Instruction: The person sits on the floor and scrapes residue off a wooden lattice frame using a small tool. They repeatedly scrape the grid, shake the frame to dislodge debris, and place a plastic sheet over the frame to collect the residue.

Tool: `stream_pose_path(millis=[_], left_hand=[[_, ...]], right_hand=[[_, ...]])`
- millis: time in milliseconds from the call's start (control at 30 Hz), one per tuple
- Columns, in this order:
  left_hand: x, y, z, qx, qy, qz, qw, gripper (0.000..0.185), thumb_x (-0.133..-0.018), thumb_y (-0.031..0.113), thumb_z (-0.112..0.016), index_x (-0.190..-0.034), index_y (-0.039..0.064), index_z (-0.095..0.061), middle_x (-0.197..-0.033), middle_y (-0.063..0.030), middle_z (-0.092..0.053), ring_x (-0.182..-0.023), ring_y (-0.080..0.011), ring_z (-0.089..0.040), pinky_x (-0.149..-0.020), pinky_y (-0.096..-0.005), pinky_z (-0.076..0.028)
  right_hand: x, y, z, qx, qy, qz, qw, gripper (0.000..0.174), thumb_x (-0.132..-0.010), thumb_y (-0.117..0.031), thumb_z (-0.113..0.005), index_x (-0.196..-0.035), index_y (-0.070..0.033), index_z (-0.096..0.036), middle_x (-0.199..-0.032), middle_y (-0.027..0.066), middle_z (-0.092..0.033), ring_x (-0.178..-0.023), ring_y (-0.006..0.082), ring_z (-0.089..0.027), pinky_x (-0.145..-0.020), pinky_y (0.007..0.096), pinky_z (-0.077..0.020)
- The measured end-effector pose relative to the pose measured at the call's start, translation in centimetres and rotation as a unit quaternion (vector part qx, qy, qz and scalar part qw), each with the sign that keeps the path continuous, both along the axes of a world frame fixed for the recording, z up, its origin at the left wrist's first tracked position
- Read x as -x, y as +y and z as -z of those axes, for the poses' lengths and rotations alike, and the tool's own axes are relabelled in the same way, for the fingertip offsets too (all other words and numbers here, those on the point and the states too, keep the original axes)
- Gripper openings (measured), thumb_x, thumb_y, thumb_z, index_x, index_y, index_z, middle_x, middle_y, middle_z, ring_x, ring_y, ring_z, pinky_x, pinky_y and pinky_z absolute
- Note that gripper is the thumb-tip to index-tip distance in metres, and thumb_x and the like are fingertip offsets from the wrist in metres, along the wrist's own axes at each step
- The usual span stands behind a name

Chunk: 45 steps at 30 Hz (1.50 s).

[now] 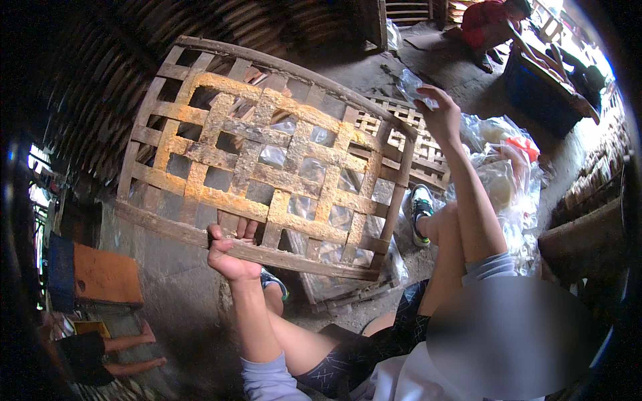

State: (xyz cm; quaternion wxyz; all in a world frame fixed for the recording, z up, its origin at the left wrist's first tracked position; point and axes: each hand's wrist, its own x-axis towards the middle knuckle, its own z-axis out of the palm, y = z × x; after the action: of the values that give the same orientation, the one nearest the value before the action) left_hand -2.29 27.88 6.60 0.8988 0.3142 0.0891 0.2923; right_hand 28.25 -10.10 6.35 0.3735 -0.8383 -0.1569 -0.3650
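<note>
My left hand [233,255] grips the lower rail of a wooden lattice tray [306,188], its fingers curled through an opening beside a slat. The tray is held tilted in front of me, and a rough yellow-orange crust coats many of its woven slats. Raised beyond the tray's upper right corner is my right hand [441,113], its fingers bent and partly spread. A scrap of clear plastic film [410,84] shows beside those fingertips; whether the hand holds it or it lies behind cannot be told.
Another wooden lattice [429,176] lies behind the tray. Clear plastic bags [494,175] are heaped to the right. A low wooden frame [351,299] rests between my feet. One person in red [484,25] crouches by a dark blue container [539,92]; another person [83,356] is lower left near an orange-brown box [105,275].
</note>
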Motion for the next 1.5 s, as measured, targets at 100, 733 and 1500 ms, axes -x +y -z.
stream_pose_path(millis=[100, 733, 1500], left_hand=[[0.4, 0.6, 0.0, 0.008, 0.002, 0.003, 1.0, 0.025, -0.063, 0.004, -0.049, -0.085, 0.014, -0.047, -0.135, -0.0126, -0.057, -0.12, -0.0417, -0.059, -0.096, -0.0546, -0.055], [0.1, 2.8, 0.0, -0.002, -0.056, 0.097, 0.994, 0.027, -0.059, 0.004, -0.05, -0.083, 0.014, -0.049, -0.129, -0.0183, -0.059, -0.117, -0.0441, -0.06, -0.103, -0.0592, -0.05], [-0.1, 1.9, -1.5, -0.03, 0.012, 0.055, 0.998, 0.026, -0.064, 0.007, -0.052, -0.088, 0.015, -0.046, -0.114, -0.0182, -0.063, -0.112, -0.0393, -0.062, -0.099, -0.0526, -0.053]], right_hand=[[2.3, 4.4, -3.2, 0.08, -0.112, -0.041, 0.99, 0.024, -0.081, -0.018, -0.077, -0.105, -0.017, -0.073, -0.118, 0.0071, -0.067, -0.113, 0.0301, -0.058, -0.096, 0.0416, -0.0478], [5.0, 8.7, -4.1, 0.152, -0.05, -0.227, 0.961, 0.028, -0.088, -0.013, -0.069, -0.113, -0.025, -0.076, -0.104, 0.0071, -0.064, -0.099, 0.0242, -0.059, -0.084, 0.0374, -0.0542], [3.2, 6.7, -3.1, 0.023, -0.039, -0.036, 0.998, 0.018, -0.084, -0.014, -0.074, -0.102, -0.01, -0.073, -0.124, 0.0098, -0.067, -0.113, 0.0264, -0.065, -0.092, 0.0364, -0.0532]])
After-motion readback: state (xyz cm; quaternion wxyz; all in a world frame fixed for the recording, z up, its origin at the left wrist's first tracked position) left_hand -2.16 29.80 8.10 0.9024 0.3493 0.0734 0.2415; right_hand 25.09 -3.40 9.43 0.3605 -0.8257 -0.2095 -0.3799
